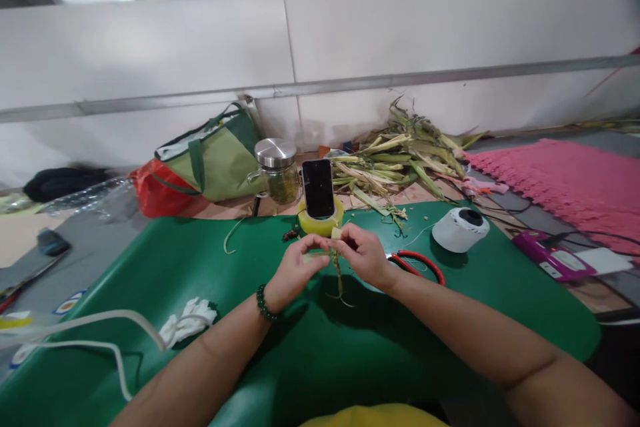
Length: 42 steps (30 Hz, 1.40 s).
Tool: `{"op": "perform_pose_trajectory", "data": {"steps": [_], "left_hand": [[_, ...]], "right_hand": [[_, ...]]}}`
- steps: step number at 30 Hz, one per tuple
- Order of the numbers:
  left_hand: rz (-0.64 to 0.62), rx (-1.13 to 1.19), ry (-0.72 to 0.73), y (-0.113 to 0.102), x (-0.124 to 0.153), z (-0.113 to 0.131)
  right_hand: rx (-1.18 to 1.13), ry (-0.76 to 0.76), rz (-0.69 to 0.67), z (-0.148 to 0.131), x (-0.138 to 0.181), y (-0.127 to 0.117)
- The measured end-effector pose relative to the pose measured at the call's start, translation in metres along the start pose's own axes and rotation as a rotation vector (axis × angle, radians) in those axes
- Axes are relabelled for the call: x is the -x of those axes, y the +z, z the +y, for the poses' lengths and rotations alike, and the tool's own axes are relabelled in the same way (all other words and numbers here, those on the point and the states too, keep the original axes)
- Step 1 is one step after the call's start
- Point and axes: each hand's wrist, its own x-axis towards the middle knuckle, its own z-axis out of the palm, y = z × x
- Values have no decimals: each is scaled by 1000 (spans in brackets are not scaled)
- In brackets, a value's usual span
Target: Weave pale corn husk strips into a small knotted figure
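My left hand (300,263) and my right hand (366,255) meet over the middle of the green mat. Between them is a small braided piece of pale green plant strip (337,264), its thin tail hanging down toward the mat. The left thumb and fingers pinch a strip at its left side. The right thumb and fingers are closed on its upper part, where a flat pale end sticks up. Fingers hide some of the braid. Beside my right wrist lie red-handled scissors (419,263), partly covered by the hand.
A phone (318,188) leans upright on a yellow roll of tape (334,216). Behind are a lidded glass jar (278,177), a green bag (220,157) and heaped plant stalks (400,153). A white thread spool (460,229) stands right; crumpled tissue (189,321) and white cables (120,315) lie left.
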Motion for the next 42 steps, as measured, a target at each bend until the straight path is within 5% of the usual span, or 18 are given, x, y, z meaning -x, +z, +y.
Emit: {"op": "perform_pose_trajectory", "data": {"steps": [3,7,14,27,35,42], "left_hand": [[46,-70,7,-2,0,4],[-55,-46,-73,-1,0,2],[60,60,-28,-4,0,-4],[123,103,-67,-2,5,6],[121,51,-62,0,4,5],[89,2,-7,4,5,4]], "right_hand": [[6,-27,-20,2,1,2],[-73,-11,-33,5,0,0],[-465,168,-325,0,-8,-15],[-257,-154,-127,-8,-2,-22],[-341,83,-203,-6,-4,-18],[-203,59,-248,-9,-3,-15]]}}
